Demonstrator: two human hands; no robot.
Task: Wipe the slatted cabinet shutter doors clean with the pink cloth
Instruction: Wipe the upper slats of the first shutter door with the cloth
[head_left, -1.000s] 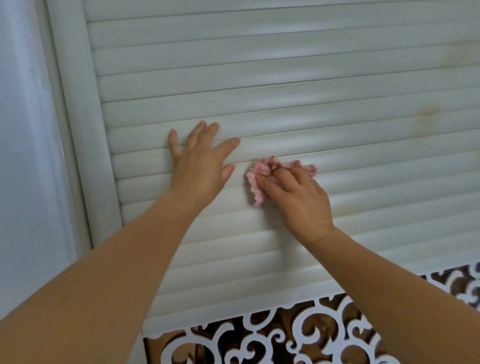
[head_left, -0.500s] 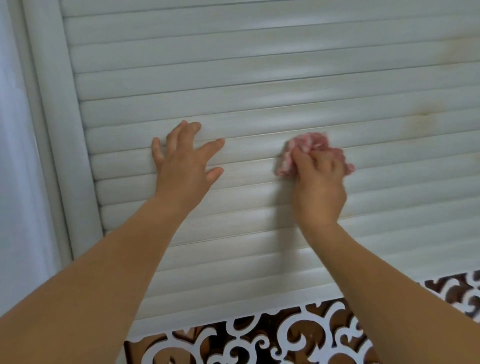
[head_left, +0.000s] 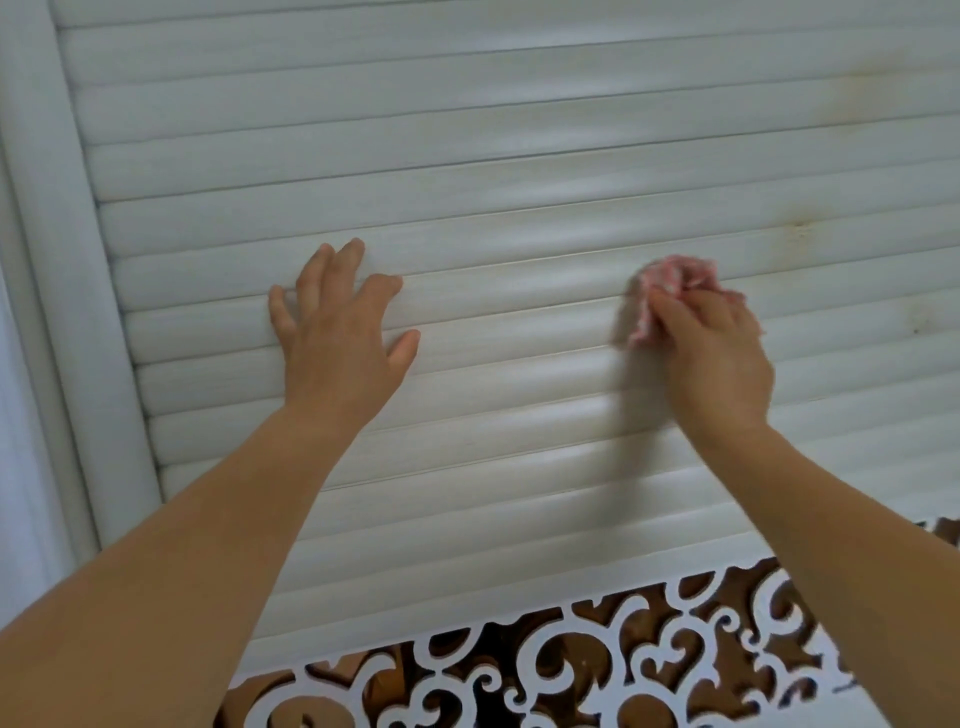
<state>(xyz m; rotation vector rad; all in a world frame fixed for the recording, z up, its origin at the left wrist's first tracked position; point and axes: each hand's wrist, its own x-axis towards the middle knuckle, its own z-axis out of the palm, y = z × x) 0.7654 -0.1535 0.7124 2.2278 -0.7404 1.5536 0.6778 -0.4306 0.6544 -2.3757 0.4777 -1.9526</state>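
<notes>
While its fingers hide most of the blurred, bunched pink cloth (head_left: 655, 291), the right hand (head_left: 714, 358) grips it against the white slatted shutter (head_left: 519, 171), right of the flat, spread-fingered left hand (head_left: 340, 343).

This looks like a room in a home. A white slatted shutter door (head_left: 519, 171) fills most of the view, set in a rounded white frame (head_left: 62, 260), with faint yellowish stains (head_left: 800, 228) on the slats at right. Below it runs a white fretwork panel (head_left: 571, 670) cut in ornamental scrolls over a brown backing, probably household cabinetry.
</notes>
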